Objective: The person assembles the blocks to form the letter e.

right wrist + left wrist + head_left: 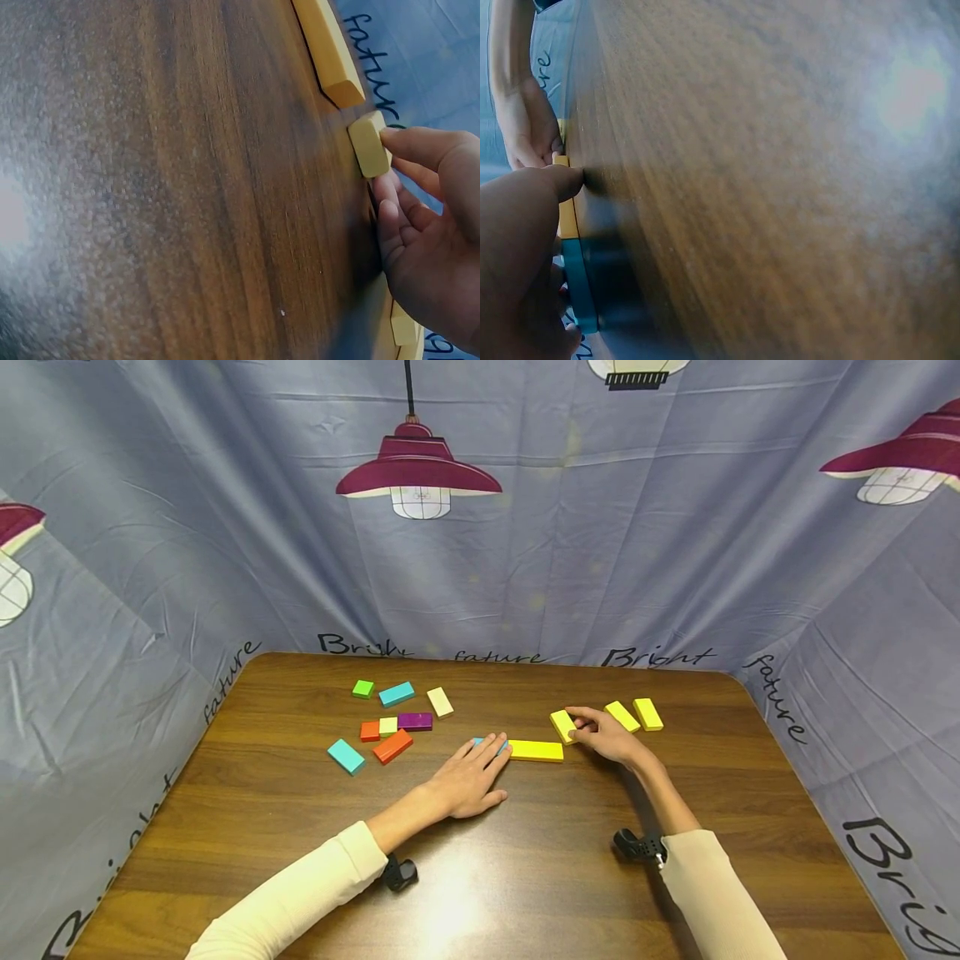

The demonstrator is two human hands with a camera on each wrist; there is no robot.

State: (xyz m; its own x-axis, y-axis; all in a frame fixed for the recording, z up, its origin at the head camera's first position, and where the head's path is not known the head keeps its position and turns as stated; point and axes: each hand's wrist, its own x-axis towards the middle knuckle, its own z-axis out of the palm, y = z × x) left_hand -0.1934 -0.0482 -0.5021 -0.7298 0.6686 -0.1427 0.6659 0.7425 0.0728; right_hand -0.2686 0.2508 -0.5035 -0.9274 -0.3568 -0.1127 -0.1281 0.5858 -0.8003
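My left hand (467, 781) lies with fairly straight fingers over a blue block (580, 285), which it mostly hides in the head view. End to end with that block, a long yellow block (536, 751) runs to the right on the table. Just beyond its right end, my right hand (611, 739) pinches a small yellow block (369, 144) between thumb and fingers. In the head view this small block stands at a slant, a short gap from the long one.
Two more yellow blocks, a nearer one (622, 717) and a farther one (648, 714), lie right of my right hand. Several coloured blocks are scattered at the left, among them a purple one (415, 722) and a turquoise one (347, 757). A printed curtain (525, 568) hangs behind the wooden table (540, 877).
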